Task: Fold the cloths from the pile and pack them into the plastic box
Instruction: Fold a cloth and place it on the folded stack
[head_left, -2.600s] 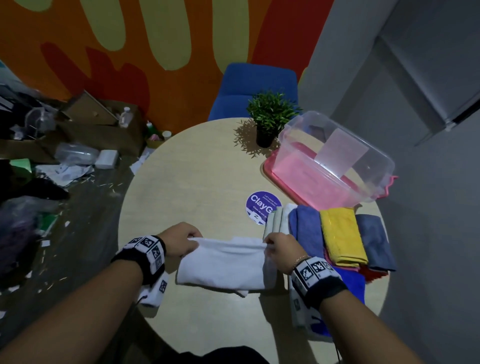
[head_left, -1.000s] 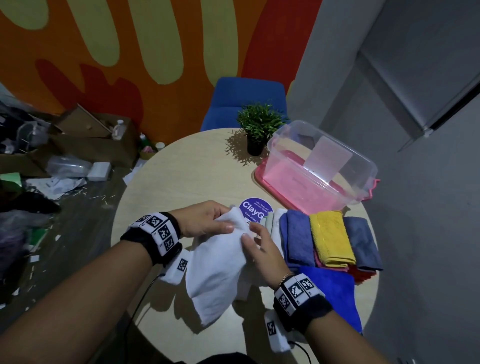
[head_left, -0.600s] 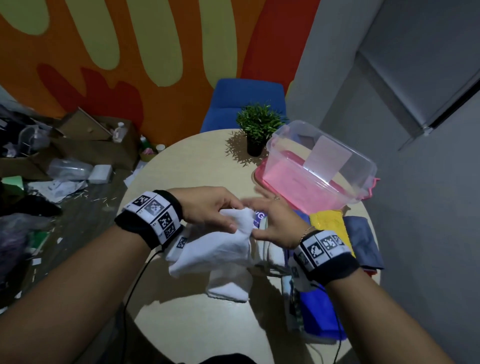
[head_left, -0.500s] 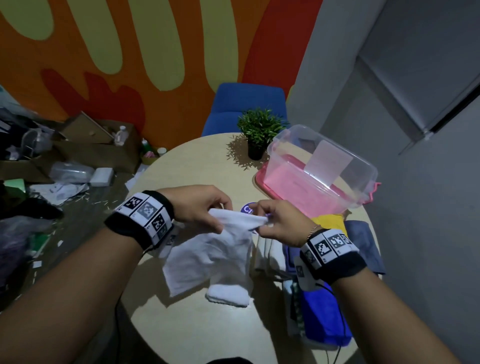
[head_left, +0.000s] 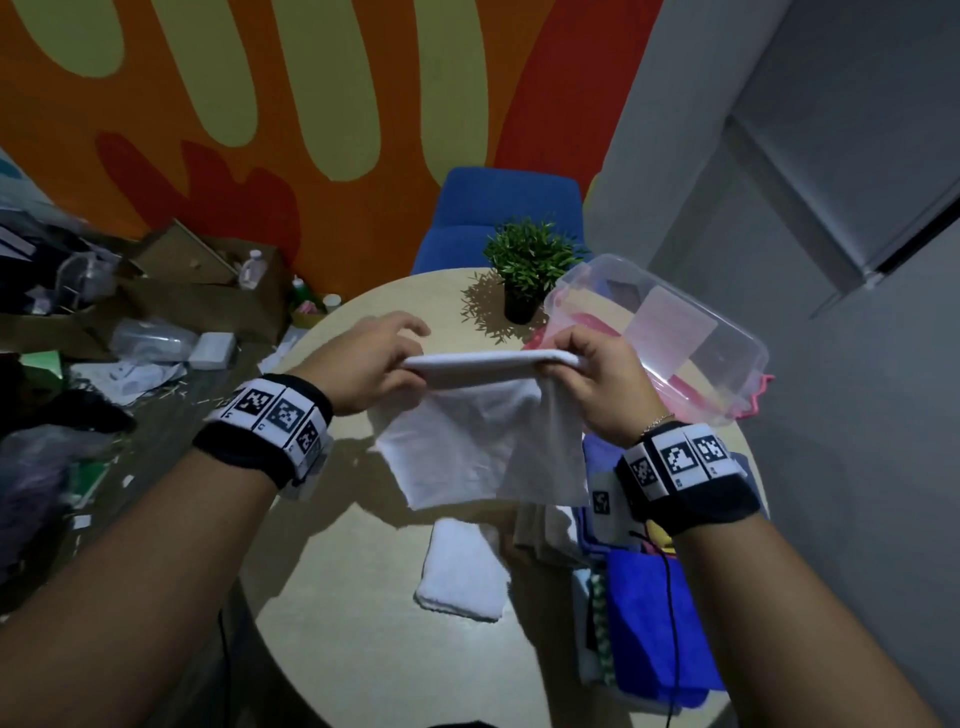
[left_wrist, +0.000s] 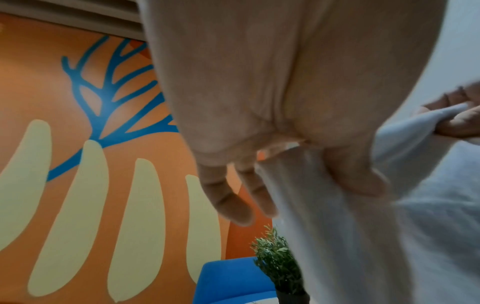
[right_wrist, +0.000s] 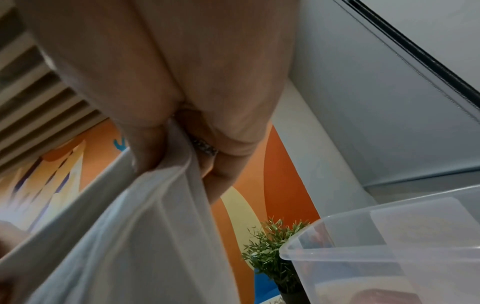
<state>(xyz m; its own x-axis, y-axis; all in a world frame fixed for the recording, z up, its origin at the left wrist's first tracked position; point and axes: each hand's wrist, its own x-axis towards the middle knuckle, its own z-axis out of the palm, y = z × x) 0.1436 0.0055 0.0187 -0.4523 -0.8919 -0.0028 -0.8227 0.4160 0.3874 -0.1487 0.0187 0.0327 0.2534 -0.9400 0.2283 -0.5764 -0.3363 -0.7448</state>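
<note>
Two hands, one white cloth (head_left: 488, 441). Left hand (head_left: 371, 371): thumb and forefinger pinch the cloth's top edge, the other fingers (left_wrist: 228, 203) spread loose beyond it. Right hand (head_left: 605, 387): fingers curled, pinching the opposite corner. Held taut and lifted so the cloth hangs flat, likely to square it for folding. Below the fingers: bare table (head_left: 374, 597) with room to lay it down; a folded white cloth (head_left: 462, 569) lies there. Under the right wrist: pile of coloured cloths (head_left: 644, 613) near the table edge. Beyond the right fingers: plastic box (head_left: 675, 338), open, just beside a potted plant (head_left: 530, 270)
</note>
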